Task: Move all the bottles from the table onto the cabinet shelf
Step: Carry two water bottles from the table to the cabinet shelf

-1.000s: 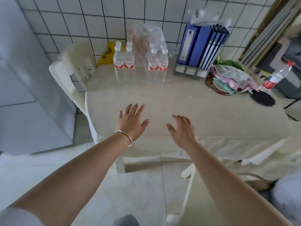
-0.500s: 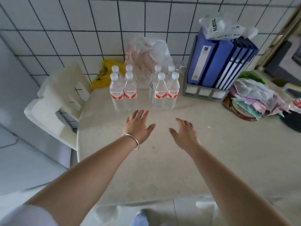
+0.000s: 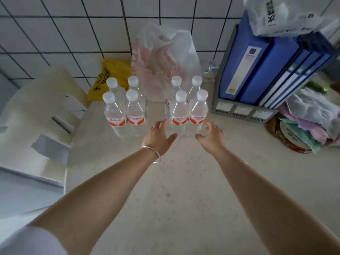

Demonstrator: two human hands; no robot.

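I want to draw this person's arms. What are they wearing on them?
Both arms are bare. The left hand has a thin silver bangle round its wrist, and a white sleeve shows at the upper arm. The right hand wears nothing visible.

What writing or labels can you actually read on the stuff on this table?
Nothing reads cleanly enough to quote.
Bottle labels: red bands with white brand lettering, blurred.
Blue binder: white spine label with a blue square and tiny print, too small.
White bag on top of the binders: dark characters, cut off and blurred.
Yellow bag: black markings, crumpled, unreadable.
Grey rack: small label cards, apparently blank or too faint.
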